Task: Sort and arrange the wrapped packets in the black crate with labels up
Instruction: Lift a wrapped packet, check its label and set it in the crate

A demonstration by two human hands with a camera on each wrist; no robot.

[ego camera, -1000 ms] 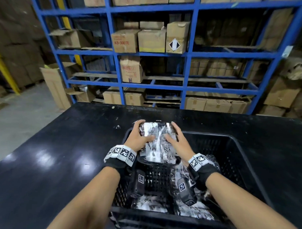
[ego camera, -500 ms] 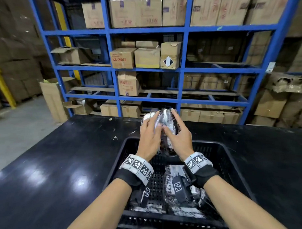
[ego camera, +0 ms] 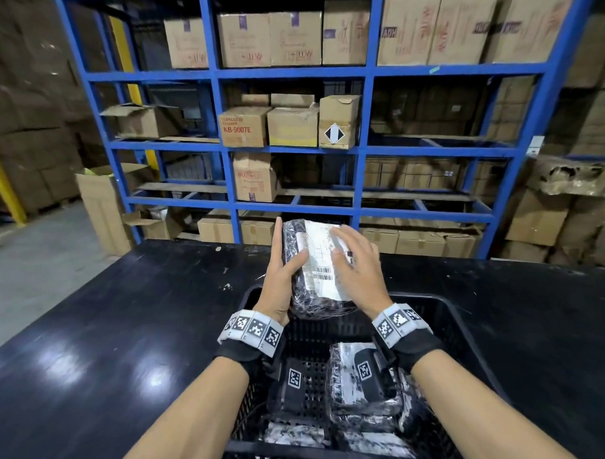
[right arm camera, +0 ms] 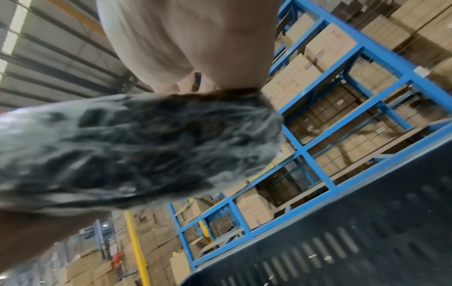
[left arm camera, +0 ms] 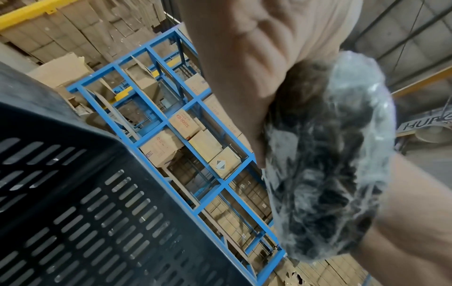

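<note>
A wrapped packet [ego camera: 313, 281] in dark crinkled plastic is held above the far rim of the black crate [ego camera: 462, 332], its white barcode label [ego camera: 322, 264] facing up towards me. My left hand [ego camera: 280, 276] grips its left edge, thumb on the front and fingers behind. My right hand [ego camera: 356, 265] lies on the label with fingers spread and fairly straight. The wrist views show the packet [left arm camera: 327, 154] [right arm camera: 137, 147] blurred against each palm. More wrapped packets [ego camera: 360, 386] lie in the crate's near half, partly hidden by my wrist cameras.
The crate stands on a black table [ego camera: 119, 326]. Blue shelving [ego camera: 299, 73] with cardboard boxes rises behind the table. An open carton [ego camera: 103, 205] stands on the floor at the left. The crate's slotted wall [left arm camera: 85, 222] is close below my left wrist.
Both hands have raised the packet from the crate's far edge and turned it, so the white label now faces up. My view has tilted upward.
</note>
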